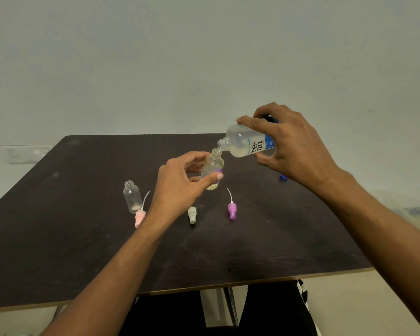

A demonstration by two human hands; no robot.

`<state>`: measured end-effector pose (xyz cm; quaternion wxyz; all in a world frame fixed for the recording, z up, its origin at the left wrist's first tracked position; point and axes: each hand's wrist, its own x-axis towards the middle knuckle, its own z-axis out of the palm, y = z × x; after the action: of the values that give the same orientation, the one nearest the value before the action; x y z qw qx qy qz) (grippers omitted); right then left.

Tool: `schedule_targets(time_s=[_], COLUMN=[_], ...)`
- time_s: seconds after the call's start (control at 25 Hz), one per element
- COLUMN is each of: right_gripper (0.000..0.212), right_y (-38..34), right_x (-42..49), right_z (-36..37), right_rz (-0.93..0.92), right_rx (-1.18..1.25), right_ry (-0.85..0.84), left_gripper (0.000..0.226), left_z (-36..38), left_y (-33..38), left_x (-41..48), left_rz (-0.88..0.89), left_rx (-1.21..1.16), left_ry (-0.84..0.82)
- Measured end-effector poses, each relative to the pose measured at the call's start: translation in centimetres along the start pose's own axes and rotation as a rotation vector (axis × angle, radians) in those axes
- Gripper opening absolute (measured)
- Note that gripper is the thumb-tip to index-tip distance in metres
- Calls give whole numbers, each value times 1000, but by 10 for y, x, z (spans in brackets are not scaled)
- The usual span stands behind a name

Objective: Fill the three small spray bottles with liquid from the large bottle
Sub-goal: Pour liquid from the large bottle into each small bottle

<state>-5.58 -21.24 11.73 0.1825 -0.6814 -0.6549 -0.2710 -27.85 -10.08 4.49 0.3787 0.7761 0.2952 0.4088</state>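
Three caps (192,213) dot dark table (58,238) before pale wall (204,57).

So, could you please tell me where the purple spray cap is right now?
In the head view, the purple spray cap lies on the table, right of the white spray cap, near centre.

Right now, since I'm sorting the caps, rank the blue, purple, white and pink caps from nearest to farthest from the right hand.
1. Blue cap, just beneath the right hand.
2. Purple cap, mid-table.
3. White cap, left of the purple one.
4. Pink cap, far left, beside the empty bottle.
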Motion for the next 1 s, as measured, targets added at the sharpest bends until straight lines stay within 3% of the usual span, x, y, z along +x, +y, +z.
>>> schedule_targets(time_s=[0.48, 1.0], right_gripper=[75, 75], right_y=[0, -1], right_x=[-2, -12], right_z=[-1, 4], right_rz=[-7, 103], right_rx=[-7, 115], right_ry=[-6, -70], left_gripper=[51, 51], left_z=[1, 1], left_y=[2, 1], left_x=[-1, -1], left_rz=[-3, -12], left_rx=[-7, -75], left_ry=[-9, -6])
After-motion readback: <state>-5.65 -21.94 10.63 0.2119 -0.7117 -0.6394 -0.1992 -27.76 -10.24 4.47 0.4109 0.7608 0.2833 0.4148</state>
